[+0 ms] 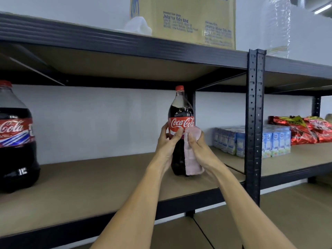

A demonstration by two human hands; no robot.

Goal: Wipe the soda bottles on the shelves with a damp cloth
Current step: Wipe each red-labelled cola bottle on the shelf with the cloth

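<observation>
- A large Coca-Cola bottle (181, 112) with a red cap stands upright on the middle shelf (89, 186), towards its right end and near the dark metal upright (254, 123).
- The left hand (168, 141) grips the bottle at its red label. Its fingers (164, 128) curl round the left side and the thumb lies across the front.
- The right hand (198, 145) holds a folded pink cloth (192, 159) against the right side of the bottle, just below the label. Its fingers are closed on the upper part of the cloth.
- The rest of the cloth hangs down along the bottle's dark lower body, nearly to the shelf board.
- A second Coca-Cola bottle (16, 141) stands upright at the far left of the same shelf, well apart from the hands and partly cut off by the frame edge.
- Past the upright, on the next bay, blue and white drink cartons (274, 142) stand in rows, with red snack bags (309, 130) piled behind them.
- On the top shelf sits a yellow cardboard box (194, 20) with a white cloth (138, 26) just to its left and a clear plastic bottle (277, 27) to its right.
</observation>
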